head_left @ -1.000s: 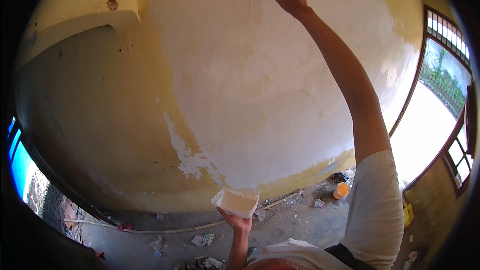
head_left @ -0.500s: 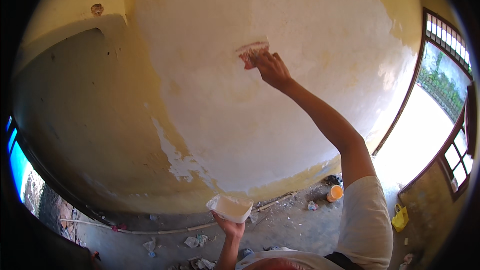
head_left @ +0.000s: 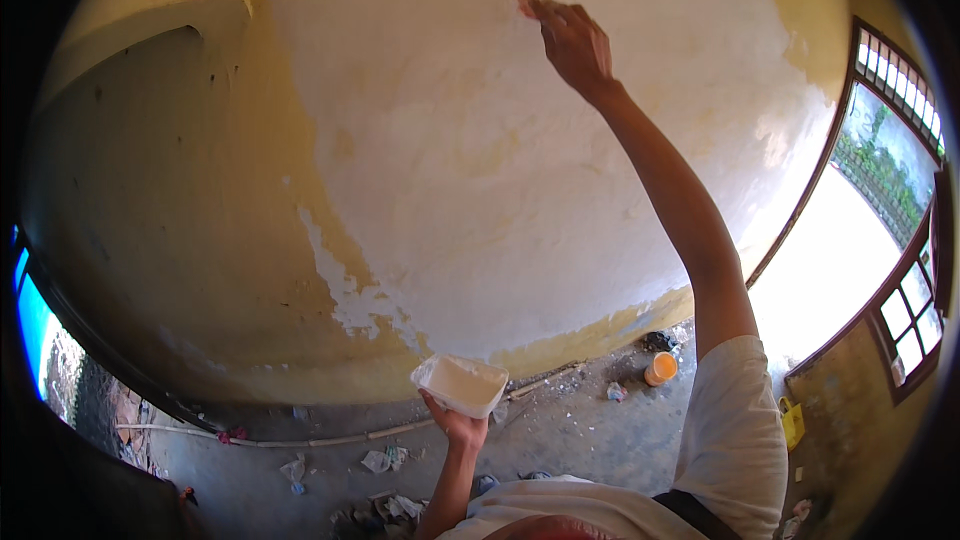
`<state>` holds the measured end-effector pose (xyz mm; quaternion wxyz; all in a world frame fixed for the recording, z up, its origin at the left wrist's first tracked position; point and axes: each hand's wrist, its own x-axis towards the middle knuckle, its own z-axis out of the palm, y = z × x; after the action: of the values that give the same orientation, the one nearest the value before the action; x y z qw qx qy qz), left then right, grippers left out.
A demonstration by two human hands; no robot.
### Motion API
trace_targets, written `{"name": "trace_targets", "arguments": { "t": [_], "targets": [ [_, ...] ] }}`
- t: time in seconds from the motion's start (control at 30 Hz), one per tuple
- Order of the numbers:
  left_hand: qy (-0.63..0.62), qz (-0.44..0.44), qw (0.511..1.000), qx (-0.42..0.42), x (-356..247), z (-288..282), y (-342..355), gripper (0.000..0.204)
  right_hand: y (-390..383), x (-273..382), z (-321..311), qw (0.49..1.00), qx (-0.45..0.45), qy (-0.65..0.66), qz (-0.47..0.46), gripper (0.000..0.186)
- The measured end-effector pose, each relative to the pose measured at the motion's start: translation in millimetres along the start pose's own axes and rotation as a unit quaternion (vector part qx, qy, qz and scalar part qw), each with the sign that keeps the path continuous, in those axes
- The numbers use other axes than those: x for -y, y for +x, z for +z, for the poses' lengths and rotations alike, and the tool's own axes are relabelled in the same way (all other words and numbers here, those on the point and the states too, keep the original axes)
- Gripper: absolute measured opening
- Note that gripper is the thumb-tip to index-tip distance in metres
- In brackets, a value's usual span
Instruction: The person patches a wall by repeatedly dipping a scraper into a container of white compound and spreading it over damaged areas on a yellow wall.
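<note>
My right hand [head_left: 578, 48] is raised high against the wall, its fingers closed round a reddish putty knife [head_left: 525, 6]. The blade meets the white-coated part of the wall [head_left: 430, 200]; my fingers partly hide the tool. Low in front of me, my left hand [head_left: 458, 426] holds up a white rectangular plastic tub [head_left: 488, 407] from beneath. Smooth white filler paste [head_left: 464, 382] lies inside it. Around the white coat, older yellow paint [head_left: 270, 190] shows with ragged edges.
A bamboo pole [head_left: 330, 441] lies along the wall's foot. An orange-topped bucket [head_left: 660, 370], a black bag [head_left: 658, 341] and scraps of plastic [head_left: 385, 459] are on the grey floor. At the right are a bright doorway [head_left: 835, 250] and a yellow bag [head_left: 791, 423].
My right hand has moved the putty knife upward and slightly right across the white coat. The tub in my left hand stays almost where it was.
</note>
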<state>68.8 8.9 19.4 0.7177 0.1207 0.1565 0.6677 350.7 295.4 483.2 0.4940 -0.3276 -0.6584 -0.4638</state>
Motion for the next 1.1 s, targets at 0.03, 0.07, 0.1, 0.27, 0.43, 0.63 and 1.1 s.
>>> {"name": "trace_targets", "arguments": {
  "t": [0.03,0.07,0.1,0.27,0.43,0.63,1.1],
  "targets": [
    [-0.004,0.003,1.000,0.001,1.3,-2.2,1.3,0.081,21.7,-5.7,3.3,0.999,-0.005,-0.035,0.000,0.047],
    [-0.009,0.008,1.000,0.001,2.9,-5.5,4.4,0.082,36.9,-8.8,10.0,0.998,-0.011,-0.068,0.000,0.048],
    [-0.013,0.012,1.000,0.002,4.9,-8.5,7.3,0.083,43.9,-8.7,15.9,0.996,0.022,-0.088,-0.007,0.050],
    [-0.023,0.027,0.999,-0.023,7.2,-12.4,14.6,0.081,-69.3,38.9,57.8,0.961,0.134,-0.196,-0.145,0.053],
    [-0.033,0.019,0.999,-0.017,-2.2,-8.0,8.7,0.079,-208.2,119.6,22.5,0.949,0.313,0.035,-0.007,0.049],
    [0.011,0.014,0.996,-0.092,0.0,-9.0,9.1,0.080,-302.2,220.5,-80.7,0.714,0.304,0.389,0.496,0.014],
    [0.050,-0.162,0.986,-0.009,20.5,-8.0,-10.0,0.085,-330.0,300.1,-198.4,0.606,0.526,0.339,0.491,0.022]
  ]
}}
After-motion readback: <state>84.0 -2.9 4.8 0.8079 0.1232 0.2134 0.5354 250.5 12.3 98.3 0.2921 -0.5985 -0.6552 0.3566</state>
